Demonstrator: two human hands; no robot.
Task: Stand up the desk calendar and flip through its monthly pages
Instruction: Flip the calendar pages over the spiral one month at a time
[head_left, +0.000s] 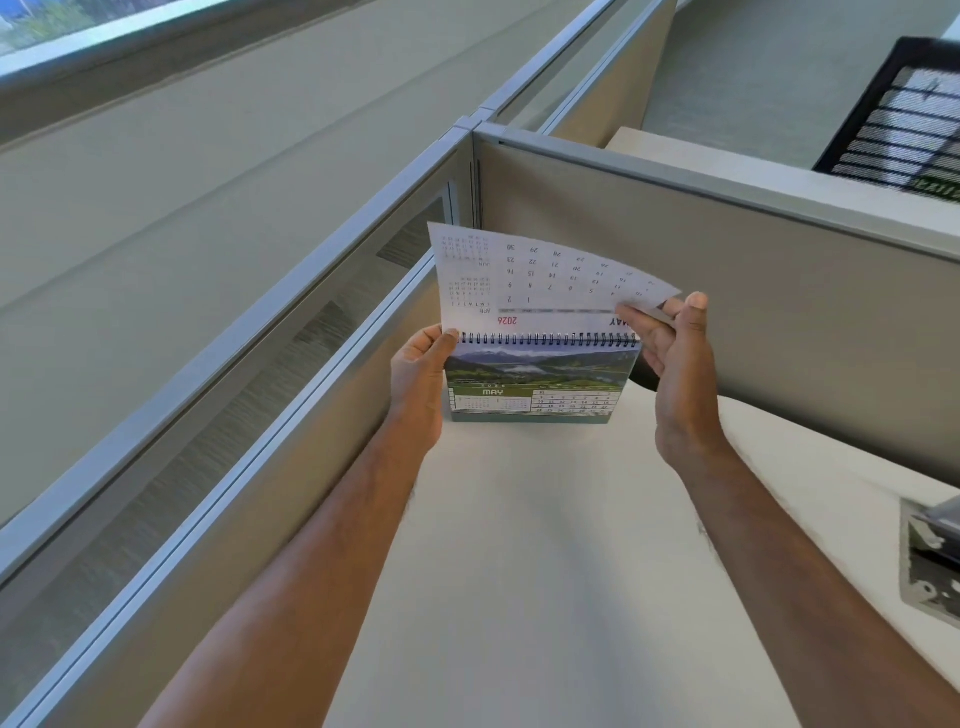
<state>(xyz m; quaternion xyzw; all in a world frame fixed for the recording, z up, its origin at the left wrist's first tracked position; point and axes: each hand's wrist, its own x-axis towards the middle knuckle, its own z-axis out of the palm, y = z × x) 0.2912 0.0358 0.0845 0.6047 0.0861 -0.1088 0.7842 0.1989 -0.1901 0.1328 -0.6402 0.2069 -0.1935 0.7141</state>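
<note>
A spiral-bound desk calendar (540, 387) stands upright on the white desk (545, 545), near the corner of the cubicle walls. Its front page shows a green landscape photo and MAY. A white page (535, 280) is lifted above the spiral binding, its back side showing an upside-down date grid. My left hand (418, 374) grips the calendar's left edge by the binding. My right hand (670, 353) pinches the lifted page's right corner between thumb and fingers.
Grey cubicle partitions (727, 270) stand behind and to the left of the calendar. A black mesh tray (904, 119) sits on the neighbouring desk at the upper right. A grey device (932, 561) lies at the desk's right edge.
</note>
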